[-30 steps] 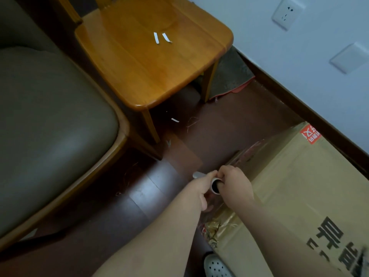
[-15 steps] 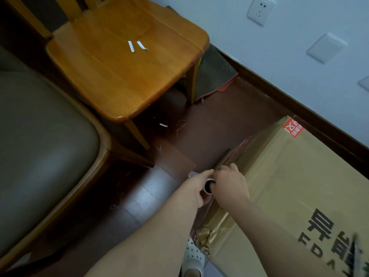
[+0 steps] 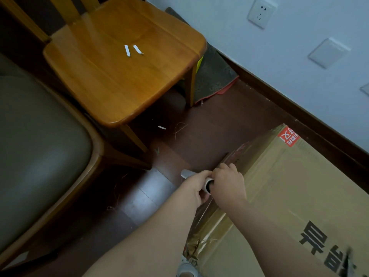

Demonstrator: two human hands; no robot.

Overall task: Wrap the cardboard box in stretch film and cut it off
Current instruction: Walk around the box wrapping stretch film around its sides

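Observation:
A large cardboard box [image 3: 295,196] with black lettering and a red sticker lies on the dark floor at the lower right. Clear stretch film [image 3: 201,218] shines along its left edge and corner. A white stretch film roll [image 3: 206,185] sits at that edge, its open core end facing me. My left hand [image 3: 194,185] is closed around the roll from the left. My right hand [image 3: 229,184] grips the roll's near end from the right, resting against the box top.
A wooden chair [image 3: 123,76] with two white paper strips [image 3: 132,49] stands at the upper left. A padded seat [image 3: 36,146] fills the left. A dark mat [image 3: 213,78] lies by the baseboard. The wall with a socket [image 3: 259,12] runs along the right. A white shoe [image 3: 186,269] shows below.
The view has shifted, so chair and box sit differently in frame. Both hands stay on the roll at the box's left edge, moved slightly along it.

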